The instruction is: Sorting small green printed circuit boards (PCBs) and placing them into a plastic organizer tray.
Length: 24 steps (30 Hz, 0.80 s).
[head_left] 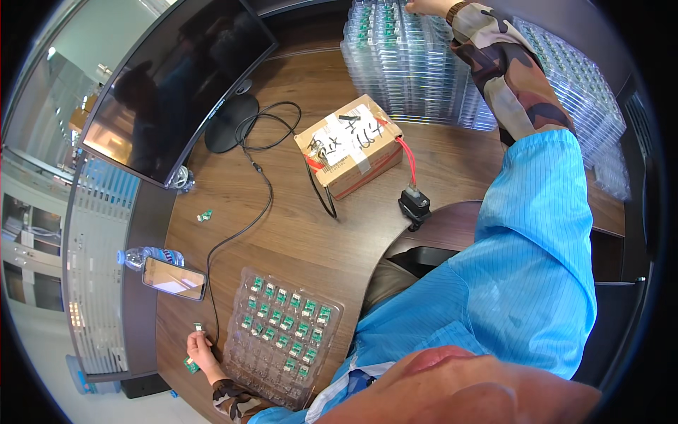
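At the lower left, my left hand (pixel 202 352) has its fingers closed on a small green circuit board (pixel 199 327) with a white part, just above the wood surface. Another green board (pixel 191 364) lies beside that hand. To its right sits a clear plastic tray (pixel 272 381), its upper pockets holding several green boards and its lower ones bare. My right arm reaches far to the top, where my right hand (pixel 429 6) is at a tall stack of clear trays (pixel 406 78) filled with green boards. The frame's upper edge cuts off part of that hand, and its grip is unclear.
A taped cardboard box (pixel 349 145) with red wires leading to a black device (pixel 414 205) stands mid-desk. A monitor (pixel 176 85), black cable (pixel 267 201), phone (pixel 174 278), water bottle (pixel 134 258) and loose boards (pixel 204 215) are at left. More stacked trays (pixel 586 92) are at right.
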Each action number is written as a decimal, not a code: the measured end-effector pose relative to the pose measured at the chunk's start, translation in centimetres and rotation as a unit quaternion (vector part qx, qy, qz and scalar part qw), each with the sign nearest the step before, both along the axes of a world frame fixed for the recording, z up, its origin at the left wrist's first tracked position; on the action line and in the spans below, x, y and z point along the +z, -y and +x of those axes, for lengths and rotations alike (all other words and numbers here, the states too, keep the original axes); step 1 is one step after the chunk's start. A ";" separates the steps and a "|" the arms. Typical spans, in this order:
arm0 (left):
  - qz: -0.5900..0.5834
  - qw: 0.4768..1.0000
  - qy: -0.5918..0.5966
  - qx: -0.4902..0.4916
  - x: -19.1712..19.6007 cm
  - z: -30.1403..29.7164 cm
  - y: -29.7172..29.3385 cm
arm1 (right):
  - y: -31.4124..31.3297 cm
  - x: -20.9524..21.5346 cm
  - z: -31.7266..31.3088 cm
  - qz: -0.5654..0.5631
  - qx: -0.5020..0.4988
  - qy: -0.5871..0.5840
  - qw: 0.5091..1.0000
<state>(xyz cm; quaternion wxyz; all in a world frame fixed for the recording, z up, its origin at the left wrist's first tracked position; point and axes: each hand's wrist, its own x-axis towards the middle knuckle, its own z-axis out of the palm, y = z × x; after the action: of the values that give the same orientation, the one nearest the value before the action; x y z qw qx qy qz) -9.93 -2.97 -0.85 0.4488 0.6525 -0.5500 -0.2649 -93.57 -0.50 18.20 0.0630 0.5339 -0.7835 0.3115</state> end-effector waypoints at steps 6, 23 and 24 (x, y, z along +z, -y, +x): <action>0.004 1.000 0.006 0.004 0.0 -0.2 -0.1 | -1.8 0.6 -1.5 -0.020 -0.047 0.002 0.999; -0.003 0.999 -0.010 0.041 0.3 -0.8 -1.0 | -2.5 -7.3 20.6 -0.100 0.315 -0.087 0.940; -0.012 0.999 -0.021 0.042 0.4 -0.8 -1.3 | -3.0 -7.3 22.8 -0.090 0.319 -0.115 0.936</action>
<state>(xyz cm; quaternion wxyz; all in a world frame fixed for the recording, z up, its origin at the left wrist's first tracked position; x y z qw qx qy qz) -10.71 -1.70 -0.46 0.4790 0.6637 -0.5158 -0.2531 -70.72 2.52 10.87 0.0977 0.7802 -0.5282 0.3205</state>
